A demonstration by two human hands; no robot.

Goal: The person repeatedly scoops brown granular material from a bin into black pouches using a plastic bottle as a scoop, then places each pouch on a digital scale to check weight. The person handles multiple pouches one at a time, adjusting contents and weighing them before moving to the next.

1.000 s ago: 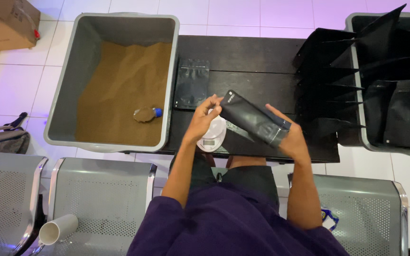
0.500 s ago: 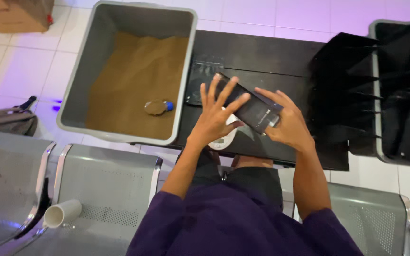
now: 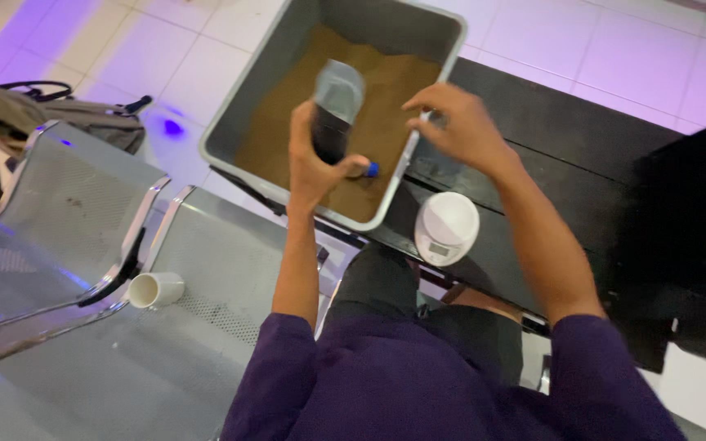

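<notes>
Metal bench seats (image 3: 83, 269) are running along the near edge of the view, with a white cup (image 3: 155, 289) lying on its side on one of them and a person in a purple top sitting between them. Just beyond the lap, a small white scale (image 3: 446, 228) is sitting bare on the black table (image 3: 549, 155), so nothing is being weighed yet. The left hand (image 3: 314, 167) is closing firmly around the lower part of a dark pouch (image 3: 333, 114), holding it upright over the grey tub (image 3: 263, 192) of brown sand; its pale top end is pointing up, and whether it is open I cannot tell. The right hand (image 3: 461, 126) is hovering over the tub's right rim with fingers loosely spread, gripping nothing. A blue-capped thing (image 3: 372, 169) is lying in the sand just beside the left thumb. Filling is seemingly only beginning, with weighing left to do. Farther off, a bag (image 3: 59, 118) is resting on the white tiled floor (image 3: 165, 65), and dark pouches (image 3: 688, 212) are piling up at the right.
</notes>
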